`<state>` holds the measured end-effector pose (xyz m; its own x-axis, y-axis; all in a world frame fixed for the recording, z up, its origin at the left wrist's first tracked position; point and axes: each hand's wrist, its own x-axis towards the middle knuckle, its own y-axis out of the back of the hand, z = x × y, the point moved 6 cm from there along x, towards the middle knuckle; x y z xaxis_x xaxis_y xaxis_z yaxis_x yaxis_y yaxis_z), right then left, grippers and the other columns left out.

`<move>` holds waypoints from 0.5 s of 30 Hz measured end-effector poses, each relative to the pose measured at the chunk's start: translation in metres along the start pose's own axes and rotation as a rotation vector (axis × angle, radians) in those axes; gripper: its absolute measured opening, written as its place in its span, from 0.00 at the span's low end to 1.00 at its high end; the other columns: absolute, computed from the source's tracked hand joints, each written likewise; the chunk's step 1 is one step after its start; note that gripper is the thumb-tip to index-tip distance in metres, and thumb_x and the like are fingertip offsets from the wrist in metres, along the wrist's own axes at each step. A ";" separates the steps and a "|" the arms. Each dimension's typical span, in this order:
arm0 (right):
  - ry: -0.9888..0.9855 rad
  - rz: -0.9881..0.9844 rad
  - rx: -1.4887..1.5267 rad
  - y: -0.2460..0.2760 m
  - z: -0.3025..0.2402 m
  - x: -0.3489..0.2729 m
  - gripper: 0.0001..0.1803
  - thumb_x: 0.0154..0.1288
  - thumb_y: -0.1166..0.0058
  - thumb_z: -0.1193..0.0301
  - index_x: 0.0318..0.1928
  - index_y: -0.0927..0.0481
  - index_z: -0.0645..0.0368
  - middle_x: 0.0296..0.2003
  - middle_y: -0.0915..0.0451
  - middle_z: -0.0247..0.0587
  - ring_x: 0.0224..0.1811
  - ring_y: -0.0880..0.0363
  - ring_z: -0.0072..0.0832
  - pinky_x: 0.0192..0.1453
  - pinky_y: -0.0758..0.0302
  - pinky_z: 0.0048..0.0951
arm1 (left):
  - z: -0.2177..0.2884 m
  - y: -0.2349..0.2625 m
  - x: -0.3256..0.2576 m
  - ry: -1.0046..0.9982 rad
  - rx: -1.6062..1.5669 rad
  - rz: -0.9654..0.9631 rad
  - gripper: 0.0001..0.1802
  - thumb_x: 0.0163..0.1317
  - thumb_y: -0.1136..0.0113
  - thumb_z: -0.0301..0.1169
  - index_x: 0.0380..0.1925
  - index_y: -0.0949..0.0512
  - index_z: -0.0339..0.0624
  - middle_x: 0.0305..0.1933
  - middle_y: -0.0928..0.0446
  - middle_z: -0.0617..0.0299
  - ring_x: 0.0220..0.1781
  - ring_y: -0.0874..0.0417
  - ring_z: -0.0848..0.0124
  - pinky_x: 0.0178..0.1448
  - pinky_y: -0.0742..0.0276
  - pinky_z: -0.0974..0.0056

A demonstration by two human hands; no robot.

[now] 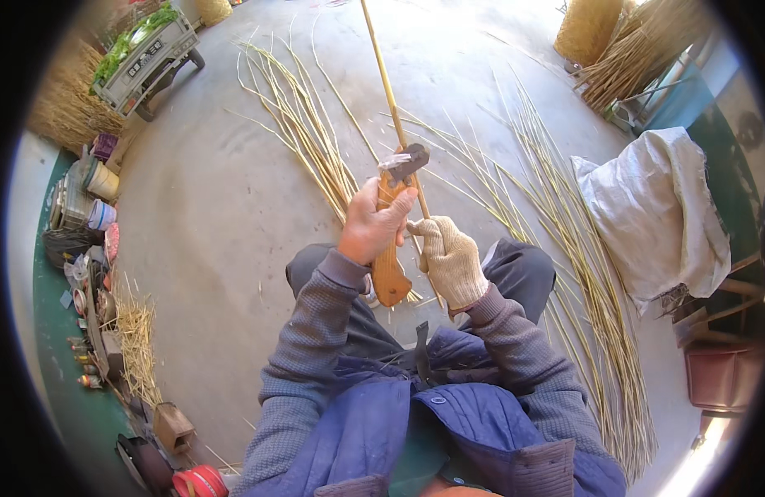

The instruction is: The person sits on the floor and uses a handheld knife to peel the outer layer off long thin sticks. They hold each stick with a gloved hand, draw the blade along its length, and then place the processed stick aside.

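My bare left hand (372,220) is closed round the wooden handle of a hand tool (391,277), its thumb lying along the front. A dark metal head (411,162) tops the handle, with a whitish wrapping beside it. Against that head runs a long, thin tan rod (384,74), slanting from the top of the view down between my knees. My right hand (450,258), in a cream knitted glove, pinches the rod just below the tool. The glove hides part of the rod.
Loose bundles of thin rods lie on the concrete floor at left (312,137) and right (594,331). A white woven sack (656,211) stands at right, near a dark red box (722,377). A small cart (146,62) with greens is far left. Straw (134,335) and clutter line the left wall.
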<state>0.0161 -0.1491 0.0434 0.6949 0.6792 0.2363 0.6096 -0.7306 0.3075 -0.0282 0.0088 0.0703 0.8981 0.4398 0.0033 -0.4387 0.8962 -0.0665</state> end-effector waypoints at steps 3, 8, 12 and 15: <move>0.015 0.052 -0.308 0.007 0.008 -0.004 0.13 0.84 0.48 0.64 0.55 0.17 0.58 0.31 0.17 0.41 0.26 0.15 0.30 0.30 0.20 0.33 | -0.013 -0.002 -0.004 0.038 -0.044 0.083 0.18 0.75 0.30 0.38 0.48 0.24 0.35 0.27 0.23 0.66 0.21 0.22 0.79 0.21 0.25 0.71; 0.466 -0.243 -0.950 0.004 0.007 -0.063 0.09 0.73 0.43 0.70 0.50 0.16 0.56 0.39 0.20 0.38 0.24 0.19 0.35 0.25 0.25 0.38 | -0.027 0.077 0.011 0.061 -0.125 0.442 0.17 0.70 0.26 0.42 0.40 0.20 0.42 0.22 0.24 0.66 0.19 0.23 0.77 0.22 0.27 0.70; 0.223 -0.378 -0.747 0.072 0.012 -0.153 0.06 0.73 0.41 0.67 0.35 0.20 0.48 0.22 0.28 0.36 0.20 0.25 0.36 0.24 0.30 0.41 | -0.012 0.177 0.034 -0.001 -0.147 0.577 0.18 0.71 0.27 0.46 0.38 0.18 0.43 0.25 0.23 0.66 0.20 0.24 0.77 0.23 0.27 0.70; -0.039 -0.561 -0.785 0.131 0.012 -0.199 0.08 0.70 0.42 0.68 0.30 0.22 0.46 0.18 0.25 0.42 0.20 0.21 0.45 0.26 0.26 0.47 | -0.019 0.234 0.035 0.008 -0.164 0.716 0.18 0.71 0.27 0.46 0.40 0.17 0.42 0.26 0.23 0.66 0.21 0.23 0.77 0.23 0.27 0.70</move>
<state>-0.0377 -0.3805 0.0252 0.4009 0.9023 -0.1586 0.4380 -0.0367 0.8982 -0.0985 0.2328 0.0356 0.3934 0.9134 -0.1043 -0.9082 0.3686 -0.1982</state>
